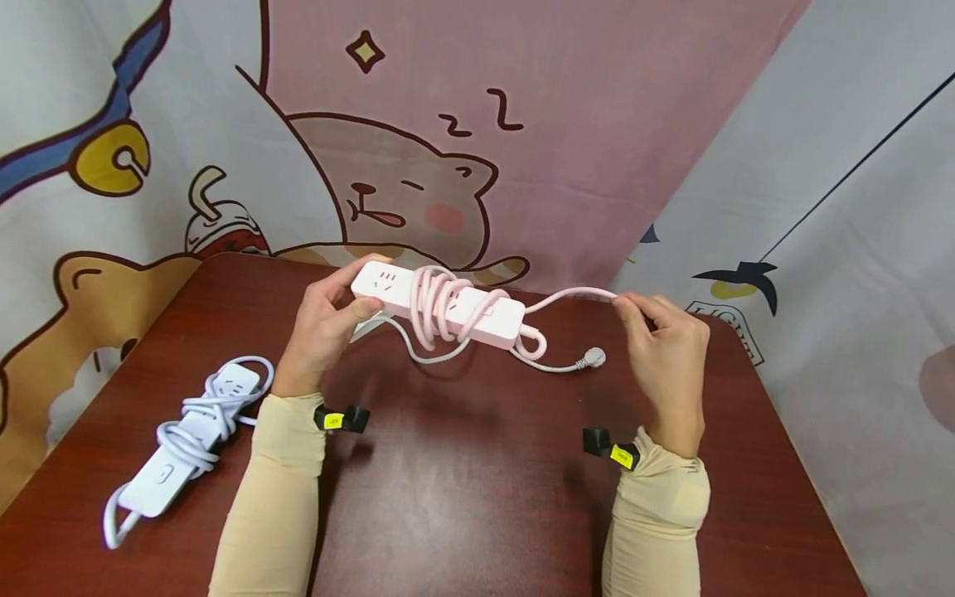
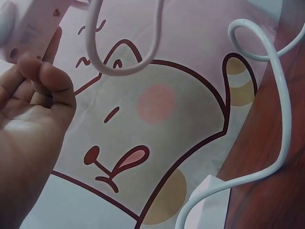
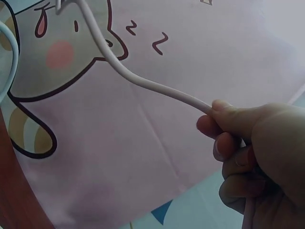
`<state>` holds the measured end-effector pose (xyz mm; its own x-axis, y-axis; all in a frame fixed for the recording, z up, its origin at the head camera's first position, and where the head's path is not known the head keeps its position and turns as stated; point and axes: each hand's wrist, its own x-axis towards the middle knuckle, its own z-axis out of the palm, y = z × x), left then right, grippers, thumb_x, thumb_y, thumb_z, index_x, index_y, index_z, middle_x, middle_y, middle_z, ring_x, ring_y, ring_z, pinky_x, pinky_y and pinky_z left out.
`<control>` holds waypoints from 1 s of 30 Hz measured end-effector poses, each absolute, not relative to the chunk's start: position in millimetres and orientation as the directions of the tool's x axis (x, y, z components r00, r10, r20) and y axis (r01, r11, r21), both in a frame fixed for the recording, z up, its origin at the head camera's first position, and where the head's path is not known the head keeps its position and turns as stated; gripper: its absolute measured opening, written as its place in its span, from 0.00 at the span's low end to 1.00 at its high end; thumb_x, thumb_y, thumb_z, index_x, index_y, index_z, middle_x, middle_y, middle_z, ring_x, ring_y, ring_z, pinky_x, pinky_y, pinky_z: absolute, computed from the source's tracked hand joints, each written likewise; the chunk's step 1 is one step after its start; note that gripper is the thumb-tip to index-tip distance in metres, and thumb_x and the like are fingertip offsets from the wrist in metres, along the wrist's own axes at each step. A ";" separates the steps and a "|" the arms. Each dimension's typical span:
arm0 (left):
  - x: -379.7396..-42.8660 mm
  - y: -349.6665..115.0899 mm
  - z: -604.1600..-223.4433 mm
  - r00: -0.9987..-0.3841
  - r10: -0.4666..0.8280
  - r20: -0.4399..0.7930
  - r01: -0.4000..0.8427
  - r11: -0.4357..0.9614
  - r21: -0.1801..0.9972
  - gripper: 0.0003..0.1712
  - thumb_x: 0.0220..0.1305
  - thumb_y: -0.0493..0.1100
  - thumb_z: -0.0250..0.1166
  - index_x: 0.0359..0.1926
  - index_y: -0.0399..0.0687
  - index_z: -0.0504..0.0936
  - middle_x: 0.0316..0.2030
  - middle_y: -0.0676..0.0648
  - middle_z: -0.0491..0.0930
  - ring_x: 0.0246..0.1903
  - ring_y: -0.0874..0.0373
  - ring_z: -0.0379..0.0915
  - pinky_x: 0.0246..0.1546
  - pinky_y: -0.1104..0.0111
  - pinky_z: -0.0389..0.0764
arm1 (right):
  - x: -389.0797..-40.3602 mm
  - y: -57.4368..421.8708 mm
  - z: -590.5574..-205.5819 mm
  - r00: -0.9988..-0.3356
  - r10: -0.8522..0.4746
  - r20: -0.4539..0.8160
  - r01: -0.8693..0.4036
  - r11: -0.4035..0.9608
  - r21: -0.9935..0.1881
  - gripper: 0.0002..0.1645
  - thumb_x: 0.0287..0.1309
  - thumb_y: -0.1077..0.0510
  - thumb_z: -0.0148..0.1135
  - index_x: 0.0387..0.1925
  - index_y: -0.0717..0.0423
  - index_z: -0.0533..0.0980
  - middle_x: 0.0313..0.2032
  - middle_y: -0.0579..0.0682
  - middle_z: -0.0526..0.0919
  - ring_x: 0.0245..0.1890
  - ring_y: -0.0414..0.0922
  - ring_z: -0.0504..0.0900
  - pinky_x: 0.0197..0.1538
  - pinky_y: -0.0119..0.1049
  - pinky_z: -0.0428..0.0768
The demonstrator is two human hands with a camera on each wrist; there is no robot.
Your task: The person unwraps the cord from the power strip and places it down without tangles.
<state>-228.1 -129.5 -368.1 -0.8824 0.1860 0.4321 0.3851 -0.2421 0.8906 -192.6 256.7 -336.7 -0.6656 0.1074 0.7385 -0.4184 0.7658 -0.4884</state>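
A pale pink power strip [image 1: 388,286] is held up over the back of the table, with several turns of its pink cord [image 1: 429,307] wound round its middle. My left hand [image 1: 317,323] grips the strip's left end, thumb on the front side. Off to the right, my right hand [image 1: 667,356] pinches a free stretch of this cord [image 3: 157,87] between thumb and forefinger, the other fingers curled. From there the cord runs in a loose arc to the strip's right end, where a small loop hangs.
At the left of the table [image 1: 462,497] lies a white power strip [image 1: 197,431] wrapped in its own cord. Behind the pink strip, a white cord [image 1: 555,369] with a plug [image 1: 594,357] lies beside a mostly hidden white block [image 2: 209,205]. A cartoon-printed curtain [image 1: 597,124] backs the table.
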 end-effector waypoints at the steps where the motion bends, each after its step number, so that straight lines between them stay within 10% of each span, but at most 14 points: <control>1: -228.8 -129.5 -368.5 -0.878 0.182 0.442 0.392 -0.255 0.884 0.31 0.65 0.32 0.68 0.66 0.24 0.70 0.48 0.53 0.85 0.44 0.64 0.79 0.43 0.76 0.81 | -192.1 257.6 -336.4 -0.671 0.101 0.734 -0.419 0.766 -0.488 0.10 0.61 0.58 0.71 0.34 0.62 0.89 0.25 0.56 0.86 0.24 0.24 0.66 0.30 0.20 0.61; 12: -229.8 -128.7 -369.6 -0.886 0.083 0.457 0.403 -0.349 0.846 0.24 0.65 0.32 0.68 0.62 0.38 0.77 0.48 0.50 0.84 0.45 0.63 0.80 0.44 0.77 0.82 | -194.0 268.1 -344.5 -0.806 0.019 0.591 -0.325 0.821 -0.470 0.08 0.63 0.57 0.71 0.36 0.58 0.89 0.23 0.52 0.83 0.20 0.30 0.62 0.28 0.26 0.60; 20: -233.4 -129.1 -370.2 -0.888 0.011 0.460 0.419 -0.394 0.818 0.25 0.67 0.30 0.65 0.64 0.29 0.74 0.47 0.48 0.83 0.44 0.61 0.77 0.42 0.76 0.79 | -196.6 287.1 -357.5 -0.896 0.023 0.443 -0.208 0.861 -0.465 0.12 0.67 0.55 0.67 0.40 0.60 0.89 0.32 0.55 0.89 0.28 0.44 0.77 0.35 0.29 0.69; 30: -236.6 -135.2 -372.1 -0.887 -0.077 0.456 0.442 -0.432 0.786 0.25 0.69 0.30 0.62 0.65 0.27 0.72 0.49 0.47 0.82 0.48 0.60 0.79 0.50 0.72 0.84 | -197.4 319.9 -376.5 -0.976 0.097 0.196 -0.021 0.851 -0.525 0.20 0.71 0.50 0.62 0.48 0.63 0.85 0.45 0.66 0.88 0.51 0.64 0.84 0.53 0.60 0.78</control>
<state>-236.6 -135.2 -372.1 -0.8865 -0.0770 0.4563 0.4421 -0.4318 0.7862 -197.4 319.9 -376.5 -0.9757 0.0968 0.1963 -0.0213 0.8506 -0.5254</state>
